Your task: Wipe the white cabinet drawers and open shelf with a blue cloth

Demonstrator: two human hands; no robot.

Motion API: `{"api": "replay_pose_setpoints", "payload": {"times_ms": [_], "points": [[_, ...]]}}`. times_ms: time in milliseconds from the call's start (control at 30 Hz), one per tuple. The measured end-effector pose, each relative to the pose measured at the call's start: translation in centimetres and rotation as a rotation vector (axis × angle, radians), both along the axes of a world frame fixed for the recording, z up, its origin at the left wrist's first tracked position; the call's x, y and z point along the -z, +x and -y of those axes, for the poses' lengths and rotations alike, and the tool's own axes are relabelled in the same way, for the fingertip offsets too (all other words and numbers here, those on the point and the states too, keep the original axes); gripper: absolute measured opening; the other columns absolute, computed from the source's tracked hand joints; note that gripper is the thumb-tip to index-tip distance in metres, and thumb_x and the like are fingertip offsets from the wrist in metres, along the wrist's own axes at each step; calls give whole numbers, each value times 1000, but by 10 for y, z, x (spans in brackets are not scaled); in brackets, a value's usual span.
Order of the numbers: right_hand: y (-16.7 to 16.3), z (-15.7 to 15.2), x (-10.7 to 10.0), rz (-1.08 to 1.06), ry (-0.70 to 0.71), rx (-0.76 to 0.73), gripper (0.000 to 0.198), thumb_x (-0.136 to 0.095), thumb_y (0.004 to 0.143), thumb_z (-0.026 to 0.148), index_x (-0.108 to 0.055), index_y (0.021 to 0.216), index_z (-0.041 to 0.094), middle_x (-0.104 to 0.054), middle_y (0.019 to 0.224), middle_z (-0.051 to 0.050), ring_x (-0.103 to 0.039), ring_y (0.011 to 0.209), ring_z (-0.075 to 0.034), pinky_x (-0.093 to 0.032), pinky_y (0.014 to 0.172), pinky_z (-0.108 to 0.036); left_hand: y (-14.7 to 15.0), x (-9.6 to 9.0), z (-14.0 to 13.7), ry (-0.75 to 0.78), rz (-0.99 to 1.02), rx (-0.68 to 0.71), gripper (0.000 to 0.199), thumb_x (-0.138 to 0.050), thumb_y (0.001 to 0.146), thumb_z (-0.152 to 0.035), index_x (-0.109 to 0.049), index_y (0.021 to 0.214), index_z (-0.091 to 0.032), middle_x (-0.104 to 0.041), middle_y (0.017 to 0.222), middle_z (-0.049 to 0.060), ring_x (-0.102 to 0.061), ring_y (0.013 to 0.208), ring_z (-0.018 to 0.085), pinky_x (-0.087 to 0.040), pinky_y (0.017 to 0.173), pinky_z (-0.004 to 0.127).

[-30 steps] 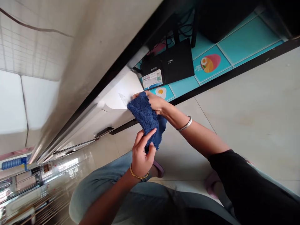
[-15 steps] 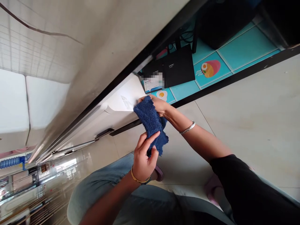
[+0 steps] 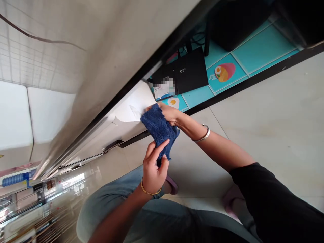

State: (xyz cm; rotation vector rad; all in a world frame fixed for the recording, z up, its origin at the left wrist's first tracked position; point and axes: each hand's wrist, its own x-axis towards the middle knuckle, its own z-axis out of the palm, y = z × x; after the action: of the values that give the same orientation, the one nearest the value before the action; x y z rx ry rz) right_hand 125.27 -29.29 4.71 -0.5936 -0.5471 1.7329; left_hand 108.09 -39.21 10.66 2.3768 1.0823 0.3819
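A dark blue fluffy cleaning cloth [image 3: 159, 126] hangs folded between my two hands. My left hand [image 3: 155, 168], with a gold bracelet at the wrist, grips its lower end, the index finger lying along the cloth and the thumb below. My right hand [image 3: 168, 113], with a silver bangle, holds the upper end; most of its fingers are hidden by the cloth. The cloth's upper left corner is beside a white cabinet surface [image 3: 124, 108], but I cannot tell whether they touch.
A black H3C router [image 3: 191, 72] and a white and blue card [image 3: 164, 89] lie on a teal tile-patterned shelf [image 3: 265, 47]. A dark edge [image 3: 253, 79] borders this shelf. Pale floor tiles [image 3: 265, 125] spread below, and my bent knees are close under my hands.
Both hands and the cloth have shifted slightly left. The cloth's lower part, spread wider before, now hangs narrower by my left hand. The view has moved a little too.
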Motion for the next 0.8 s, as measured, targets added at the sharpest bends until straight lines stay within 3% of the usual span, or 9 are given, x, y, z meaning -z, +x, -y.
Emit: {"api": "replay_pose_setpoints", "payload": {"times_ms": [600, 800], "points": [[1, 6, 3, 26, -36, 0, 25, -73, 68, 22, -48, 65, 20, -44, 49, 8, -39, 46, -5, -33, 38, -15, 4, 1, 1, -41, 26, 31, 53, -50, 90, -4, -66, 136, -23, -66, 123, 7, -67, 117, 17, -53, 104, 25], [2, 6, 4, 18, -4, -1, 23, -71, 67, 22, -48, 67, 20, -42, 51, 8, -37, 48, -5, -30, 40, -16, 1, 3, 1, -40, 35, -16, 51, -50, 91, -5, -66, 136, -23, -66, 122, 8, -67, 118, 18, -54, 102, 26]]}}
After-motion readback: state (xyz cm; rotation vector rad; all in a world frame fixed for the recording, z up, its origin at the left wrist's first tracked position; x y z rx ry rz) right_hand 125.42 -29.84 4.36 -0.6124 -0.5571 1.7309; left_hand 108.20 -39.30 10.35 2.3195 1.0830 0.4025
